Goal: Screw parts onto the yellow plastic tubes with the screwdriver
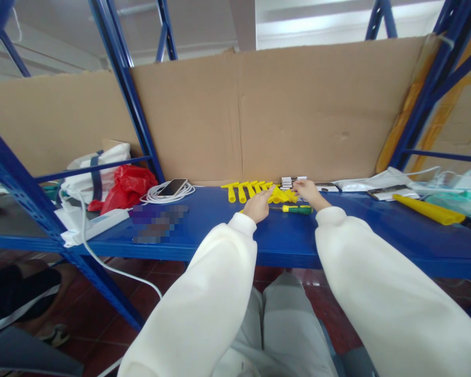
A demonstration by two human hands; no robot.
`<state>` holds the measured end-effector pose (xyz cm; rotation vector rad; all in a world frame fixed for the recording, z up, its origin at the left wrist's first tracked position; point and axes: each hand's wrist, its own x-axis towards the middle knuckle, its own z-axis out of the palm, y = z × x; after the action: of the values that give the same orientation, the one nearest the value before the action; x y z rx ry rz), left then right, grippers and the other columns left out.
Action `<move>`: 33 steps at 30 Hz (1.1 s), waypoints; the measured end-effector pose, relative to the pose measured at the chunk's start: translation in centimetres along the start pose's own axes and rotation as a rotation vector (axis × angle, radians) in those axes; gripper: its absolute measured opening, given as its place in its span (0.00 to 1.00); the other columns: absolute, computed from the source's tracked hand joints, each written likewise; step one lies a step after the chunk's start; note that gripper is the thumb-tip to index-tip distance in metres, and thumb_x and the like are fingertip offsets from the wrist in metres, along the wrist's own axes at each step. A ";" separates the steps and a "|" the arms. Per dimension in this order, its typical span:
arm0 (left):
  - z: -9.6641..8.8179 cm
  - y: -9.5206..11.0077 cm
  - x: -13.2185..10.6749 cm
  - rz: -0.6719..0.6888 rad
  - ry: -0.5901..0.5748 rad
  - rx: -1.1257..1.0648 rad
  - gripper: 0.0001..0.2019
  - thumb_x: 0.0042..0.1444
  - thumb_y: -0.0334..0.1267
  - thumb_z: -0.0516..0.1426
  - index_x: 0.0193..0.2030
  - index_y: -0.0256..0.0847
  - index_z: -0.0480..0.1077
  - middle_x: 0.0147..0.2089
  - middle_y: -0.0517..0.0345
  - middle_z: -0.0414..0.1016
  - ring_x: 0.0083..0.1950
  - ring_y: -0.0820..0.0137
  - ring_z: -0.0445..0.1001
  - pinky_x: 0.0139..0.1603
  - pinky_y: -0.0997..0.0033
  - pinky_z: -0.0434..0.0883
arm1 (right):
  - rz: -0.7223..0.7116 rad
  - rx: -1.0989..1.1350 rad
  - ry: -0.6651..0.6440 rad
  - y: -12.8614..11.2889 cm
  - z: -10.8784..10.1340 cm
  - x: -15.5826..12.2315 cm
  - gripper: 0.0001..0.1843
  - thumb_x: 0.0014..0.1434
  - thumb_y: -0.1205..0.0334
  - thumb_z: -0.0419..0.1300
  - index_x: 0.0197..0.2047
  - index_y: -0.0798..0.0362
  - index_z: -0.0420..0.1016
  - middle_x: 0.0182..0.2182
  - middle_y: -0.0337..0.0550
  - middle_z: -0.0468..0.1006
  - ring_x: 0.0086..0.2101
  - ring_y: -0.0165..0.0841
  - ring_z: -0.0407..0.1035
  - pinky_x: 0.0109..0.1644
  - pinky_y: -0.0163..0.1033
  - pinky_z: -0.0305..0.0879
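Observation:
Several yellow plastic pieces with tube-like ends (242,193) stand in a row at the back of the blue table. My left hand (258,205) is at the right part of this row, its fingers bent together against the yellow pieces; what they hold is hidden. My right hand (306,191) has thumb and fingers pinched above a loose yellow cluster (284,196), beside a small stack of white-edged packets (288,182). Anything in that pinch is too small to make out. Just in front of the cluster lies a screwdriver (297,209) with a green and yellow handle, its shaft pointing left.
To the left are a coiled white cable (165,192) with a phone (173,187) on it, a red bag (130,184) and a white power strip (102,224). A yellow cone-shaped piece (429,209) lies right. Cardboard (298,115) and blue posts (127,94) bound the table.

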<state>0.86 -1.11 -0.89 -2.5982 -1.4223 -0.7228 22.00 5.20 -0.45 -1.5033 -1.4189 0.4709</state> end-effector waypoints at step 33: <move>-0.3 0.3 0.1 0.040 0.023 -0.104 0.26 0.66 0.35 0.54 0.71 0.48 0.64 0.65 0.57 0.75 0.63 0.64 0.75 0.63 0.66 0.70 | 0.294 0.672 0.247 -1.6 -1.8 -2.8 0.04 0.61 0.70 0.54 0.36 0.51 0.64 0.17 0.33 0.67 0.15 0.25 0.57 0.16 0.28 0.51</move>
<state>1.01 -1.27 -0.55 -2.6774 -1.3581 -0.8397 21.89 1.74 0.74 -1.1582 -0.7351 0.8171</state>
